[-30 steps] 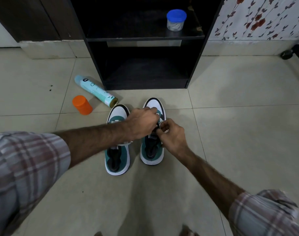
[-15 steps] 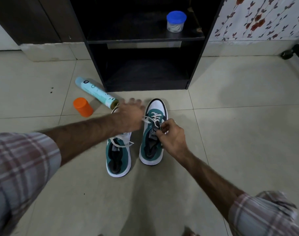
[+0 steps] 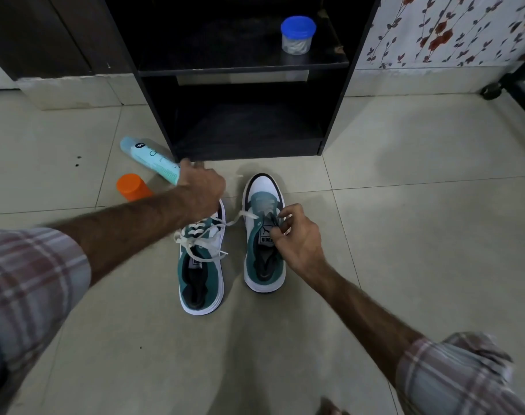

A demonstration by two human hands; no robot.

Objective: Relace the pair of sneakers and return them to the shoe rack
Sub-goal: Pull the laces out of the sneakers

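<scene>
Two green-and-white sneakers stand side by side on the tiled floor before the black shoe rack point(image 3: 334, 115). The left sneaker point(image 3: 202, 280) has a loose tied white lace. The right sneaker point(image 3: 264, 259) has its white lace point(image 3: 238, 217) drawn out sideways to the left from the eyelets. My left hand point(image 3: 201, 193) hovers over the left sneaker's toe and grips that lace. My right hand point(image 3: 297, 238) pinches the right sneaker's tongue and eyelet area.
A light blue spray can point(image 3: 149, 158) lies on the floor left of the rack, with an orange cap point(image 3: 132, 187) beside it. A blue-lidded jar point(image 3: 297, 34) stands on the rack's upper shelf. A dark wheeled frame point(image 3: 494, 91) is at far right.
My left hand has moved away from the right sneaker, up and to the left, drawing the white lace out through the eyelets. My right hand stayed on the sneaker's tongue.
</scene>
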